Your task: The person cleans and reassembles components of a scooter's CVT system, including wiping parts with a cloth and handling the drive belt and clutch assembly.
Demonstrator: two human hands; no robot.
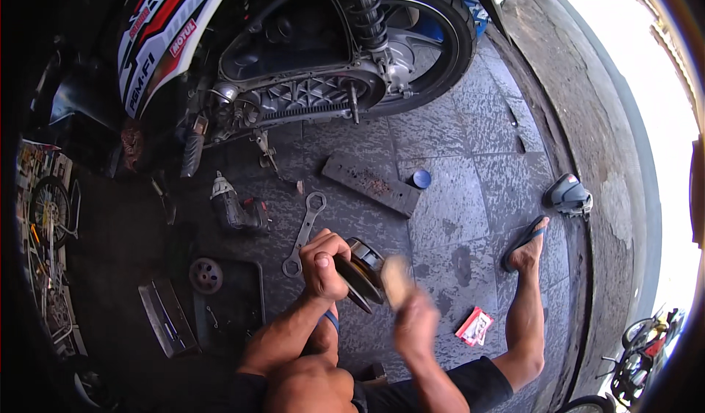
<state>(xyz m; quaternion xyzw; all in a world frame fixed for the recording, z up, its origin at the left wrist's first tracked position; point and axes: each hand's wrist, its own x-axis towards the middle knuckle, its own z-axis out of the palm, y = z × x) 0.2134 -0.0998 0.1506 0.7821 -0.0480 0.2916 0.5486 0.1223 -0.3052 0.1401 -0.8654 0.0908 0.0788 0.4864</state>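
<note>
My left hand (325, 267) is wrapped round the rim of a scooter's round metal clutch pulley (360, 266), holding it tilted above the floor. My right hand (416, 326), smeared by motion, grips a pale tan object (397, 282) against or close beside the pulley's right side. Blur hides what kind of thing it is and whether it touches. Just beyond my left hand lies a long flat wrench (305, 233) with a ring at each end.
Ahead stands a scooter (294, 93) with its drive case uncovered. On the tiled floor are a dark block (371, 185), a blue round cap (421, 179), a cordless impact driver (239, 206), a tray (260, 295) with a round part (206, 276), and a red-white packet (475, 326).
</note>
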